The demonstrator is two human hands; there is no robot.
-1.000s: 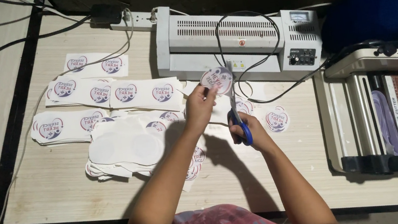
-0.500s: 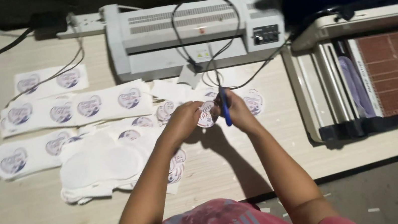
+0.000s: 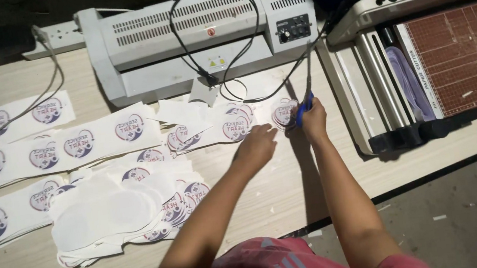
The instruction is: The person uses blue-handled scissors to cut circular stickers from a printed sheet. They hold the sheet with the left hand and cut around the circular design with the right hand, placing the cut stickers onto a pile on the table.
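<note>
The right hand (image 3: 313,120) is closed around the blue handles of a pair of scissors (image 3: 306,86), whose long grey blades point up and away towards the laminator. Just to its left sits a round laminated sticker with a heart-shaped purple and blue emblem (image 3: 283,112); whether the fingers touch it cannot be told. The left hand (image 3: 258,145) is loosely curled, knuckles up, near that same sticker — what it grips, if anything, is hidden.

Further left on the pale wooden table (image 3: 258,198) lie uncut laminated strips carrying two or three emblems each (image 3: 53,152), and in front of them a heap of white offcuts with round holes (image 3: 106,214). Judging by that heap, a fair share of the cutting looks done, while the several whole strips suggest plenty is left.

Behind stands a grey laminating machine (image 3: 178,38) with a black cable (image 3: 209,46) looped over it — to the right, a paper trimmer with a brown gridded bed (image 3: 459,52).
</note>
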